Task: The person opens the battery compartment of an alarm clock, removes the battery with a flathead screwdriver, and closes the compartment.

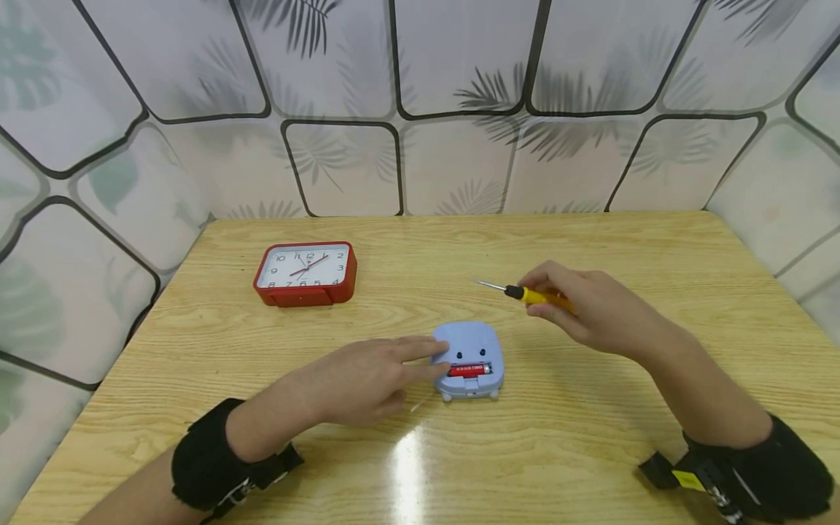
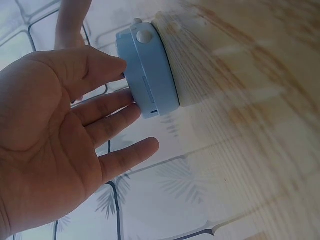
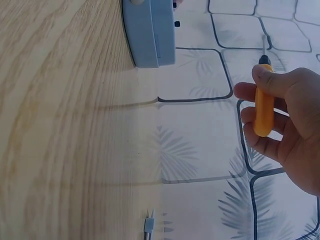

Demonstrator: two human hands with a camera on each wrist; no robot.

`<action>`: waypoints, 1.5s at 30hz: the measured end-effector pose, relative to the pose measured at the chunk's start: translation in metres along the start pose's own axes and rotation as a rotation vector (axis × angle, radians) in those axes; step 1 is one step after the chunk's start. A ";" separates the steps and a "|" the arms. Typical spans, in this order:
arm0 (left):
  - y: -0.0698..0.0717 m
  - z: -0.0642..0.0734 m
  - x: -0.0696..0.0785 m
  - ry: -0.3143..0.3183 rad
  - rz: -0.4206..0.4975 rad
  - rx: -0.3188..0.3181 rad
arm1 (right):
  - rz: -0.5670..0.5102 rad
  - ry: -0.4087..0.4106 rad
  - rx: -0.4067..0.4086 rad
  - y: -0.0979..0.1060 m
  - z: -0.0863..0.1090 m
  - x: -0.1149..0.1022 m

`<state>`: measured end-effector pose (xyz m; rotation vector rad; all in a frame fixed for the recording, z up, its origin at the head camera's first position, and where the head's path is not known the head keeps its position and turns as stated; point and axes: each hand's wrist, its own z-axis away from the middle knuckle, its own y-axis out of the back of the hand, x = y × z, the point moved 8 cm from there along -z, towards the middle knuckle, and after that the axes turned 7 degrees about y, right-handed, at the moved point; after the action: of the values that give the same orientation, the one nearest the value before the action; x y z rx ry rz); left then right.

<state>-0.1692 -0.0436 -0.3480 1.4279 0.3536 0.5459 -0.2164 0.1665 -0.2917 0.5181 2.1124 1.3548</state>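
Note:
A light blue device [image 1: 467, 339] with two small white feet lies on the wooden table, its battery slot uncovered. Inside the slot shows a red battery [image 1: 467, 370]; two small dark knobs stick up above it. My left hand [image 1: 367, 379] rests its outstretched fingertips on the device's left edge. In the left wrist view the thumb is also close to the device, and another finger stays off it. Up and to the right of the device, my right hand [image 1: 590, 310] holds a yellow screwdriver [image 1: 533, 296], pinched by the handle, its metal tip pointing left and touching nothing.
A red rectangular clock [image 1: 305, 295] with a white face lies at the back left of the table [image 1: 216, 335]. Behind the table hangs a patterned cloth [image 1: 453, 164]. A small pointed item [image 3: 149, 225], kind unclear, shows at the bottom of the right wrist view.

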 end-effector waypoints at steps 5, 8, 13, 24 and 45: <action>0.000 0.000 0.000 -0.002 -0.007 -0.001 | 0.048 0.134 0.096 0.008 0.001 -0.009; 0.000 0.000 0.000 -0.002 -0.015 -0.004 | 0.007 0.229 0.153 0.012 0.002 -0.014; 0.000 0.000 0.000 -0.004 -0.025 -0.003 | -0.083 0.311 0.196 0.017 0.002 -0.017; 0.001 0.000 0.001 -0.003 -0.024 -0.003 | -0.161 0.254 0.109 0.010 0.003 -0.015; -0.001 0.000 0.000 0.000 -0.027 -0.007 | -0.171 0.200 0.137 0.015 0.002 -0.015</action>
<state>-0.1688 -0.0432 -0.3488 1.4146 0.3702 0.5247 -0.2036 0.1655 -0.2746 0.2559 2.3637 1.2144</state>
